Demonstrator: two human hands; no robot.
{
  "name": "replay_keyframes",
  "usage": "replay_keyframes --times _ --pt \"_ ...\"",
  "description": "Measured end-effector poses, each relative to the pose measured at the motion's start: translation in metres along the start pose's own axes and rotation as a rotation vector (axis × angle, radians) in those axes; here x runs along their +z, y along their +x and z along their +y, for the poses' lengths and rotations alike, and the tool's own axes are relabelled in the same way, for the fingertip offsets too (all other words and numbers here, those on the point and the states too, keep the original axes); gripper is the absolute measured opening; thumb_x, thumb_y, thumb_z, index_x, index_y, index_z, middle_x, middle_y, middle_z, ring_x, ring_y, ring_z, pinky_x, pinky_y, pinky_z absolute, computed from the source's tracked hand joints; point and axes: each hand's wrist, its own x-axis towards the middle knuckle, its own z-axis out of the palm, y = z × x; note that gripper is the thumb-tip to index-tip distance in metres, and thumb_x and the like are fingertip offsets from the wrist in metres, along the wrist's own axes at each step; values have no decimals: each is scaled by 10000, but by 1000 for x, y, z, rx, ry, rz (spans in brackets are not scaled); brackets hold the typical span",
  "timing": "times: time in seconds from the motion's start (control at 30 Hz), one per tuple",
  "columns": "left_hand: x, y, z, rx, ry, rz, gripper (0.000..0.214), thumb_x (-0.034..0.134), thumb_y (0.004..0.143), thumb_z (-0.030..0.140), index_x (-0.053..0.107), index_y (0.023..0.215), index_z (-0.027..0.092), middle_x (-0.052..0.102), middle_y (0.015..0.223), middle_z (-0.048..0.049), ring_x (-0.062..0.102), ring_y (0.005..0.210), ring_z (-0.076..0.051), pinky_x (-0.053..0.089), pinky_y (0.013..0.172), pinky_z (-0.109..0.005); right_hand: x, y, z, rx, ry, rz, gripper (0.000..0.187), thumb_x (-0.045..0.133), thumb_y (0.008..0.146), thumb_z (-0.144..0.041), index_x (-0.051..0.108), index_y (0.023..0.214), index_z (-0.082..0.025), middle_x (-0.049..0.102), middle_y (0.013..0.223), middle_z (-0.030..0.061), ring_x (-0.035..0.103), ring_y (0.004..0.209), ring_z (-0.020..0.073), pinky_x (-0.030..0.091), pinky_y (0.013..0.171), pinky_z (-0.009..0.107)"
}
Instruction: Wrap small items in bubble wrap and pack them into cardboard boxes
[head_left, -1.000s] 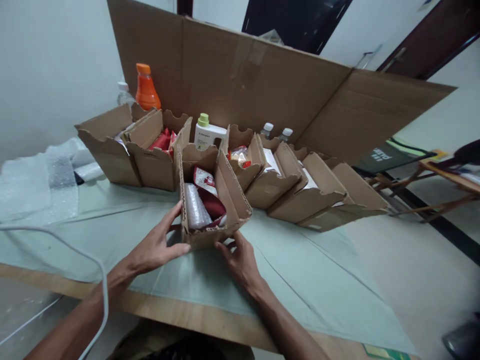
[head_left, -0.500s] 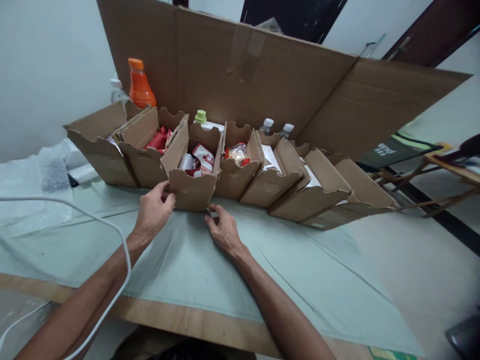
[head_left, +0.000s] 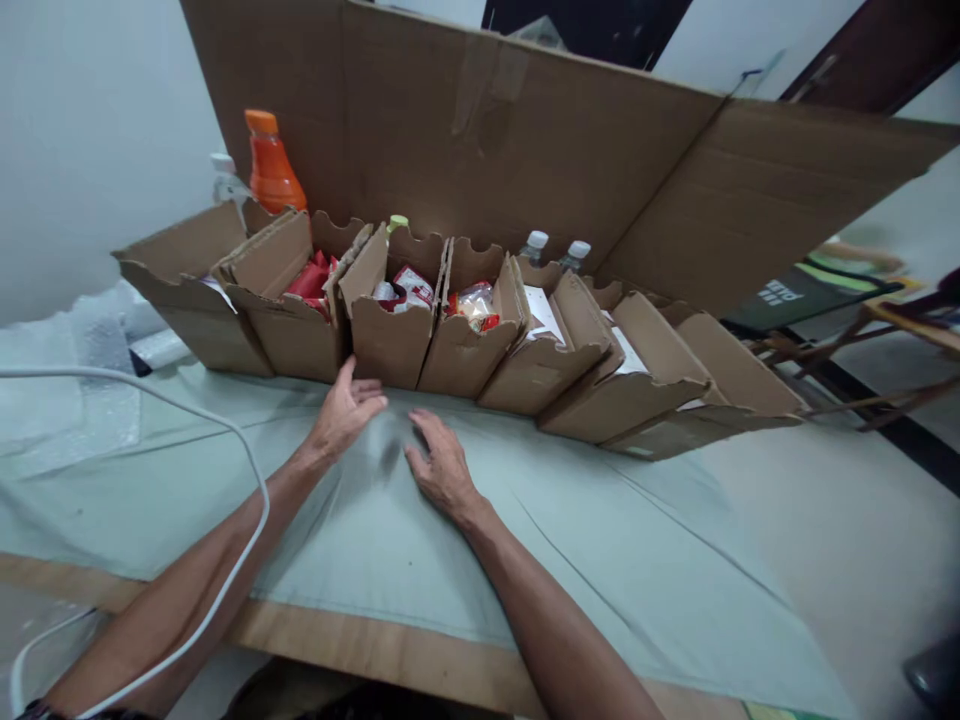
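Several open-topped cardboard boxes stand in a row on the pale green cloth (head_left: 420, 560). One cardboard box (head_left: 391, 345) holding red and white packets (head_left: 415, 287) is lined up with its neighbours. My left hand (head_left: 349, 408) is at its lower left corner, fingers stretched apart and nothing in the palm. In front of the row, my right hand (head_left: 441, 462) is just above the cloth, fingers loosely curved and apart, holding nothing. To the left is a box (head_left: 292, 335) with red packets (head_left: 311, 280); to the right, a box (head_left: 469, 355) with a clear-and-red food packet (head_left: 478, 303).
A tall cardboard panel (head_left: 570, 150) rises behind the row. Behind the boxes stand an orange bottle (head_left: 274, 170) and white-capped bottles (head_left: 535, 243). Bubble wrap (head_left: 71, 370) lies at left. A white cable (head_left: 244, 440) crosses over my left forearm.
The box with red and white packets has moved back into line with the row. My left hand has shifted right and opened; my right hand has come away from the box.
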Motion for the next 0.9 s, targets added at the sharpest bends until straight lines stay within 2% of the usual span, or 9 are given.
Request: replay_keyframes --times 0.1,0.2,0.3,0.43,0.5,0.6,0.67,0.73,0.9 --pt "-22 -35 -2 -12 94 -118 954 711 734 375 323 1559 91 725 1182 -187 721 1049 -286 548 977 -499 -2 -2 -3 -24 27 46 346 533 893 -181 698 1197 -174 720 1264 151 658 1197 277 502 1075 469" --pt "-55 -79 -14 51 297 -145 616 672 817 415 583 1386 196 753 1164 -130 711 1084 -289 558 974 -490 -9 7 -25 -41 47 52 349 505 925 -186 676 1229 -193 757 1103 104 702 1022 225 561 955 382" --pt "-81 -113 -34 199 472 54 366 624 884 409 704 1190 224 750 1178 -109 703 1101 -291 561 991 -494 -15 40 -68 -92 51 0 465 508 934 -188 576 1394 -205 756 1068 55 702 911 177 561 884 303" --pt "-90 -126 -51 439 595 341 257 592 921 324 715 1105 195 714 1224 -136 670 1166 -304 563 1011 -502 -13 112 -130 -131 -164 -120 666 533 950 -205 347 1588 -240 768 1046 26 707 909 204 535 891 331" --pt "-88 -125 -52 497 615 385 246 593 923 292 707 1118 194 692 1258 -142 654 1193 -308 573 1002 -501 -7 145 -149 -83 -328 -164 620 542 961 -245 397 1564 -246 779 1014 49 716 926 258 528 870 370" --pt "-85 -124 -50 479 550 430 324 609 918 288 668 1227 209 654 1323 -140 618 1260 -309 531 1068 -512 4 170 -163 -6 -481 -179 365 482 1006 -281 642 1331 -247 787 1025 85 724 960 298 510 826 364" --pt "-86 -125 -50 412 395 481 451 621 925 313 591 1367 226 599 1420 -139 560 1349 -307 462 1144 -509 8 163 -165 -6 -485 -163 314 443 1030 -277 709 1191 -243 792 1036 79 729 966 282 494 806 334" --pt "-89 -126 -51 363 188 555 558 618 942 344 497 1476 235 525 1520 -137 482 1436 -301 382 1208 -497 7 136 -166 -45 -422 -144 290 460 1024 -256 722 1148 -241 800 1013 61 739 929 251 482 784 306" --pt "-96 -121 -50 390 -127 722 563 582 954 411 498 1481 233 490 1568 -117 432 1478 -284 285 1261 -469 -30 21 -166 -161 -81 -57 294 504 937 -109 736 1078 -224 798 898 18 732 761 158 505 717 242"
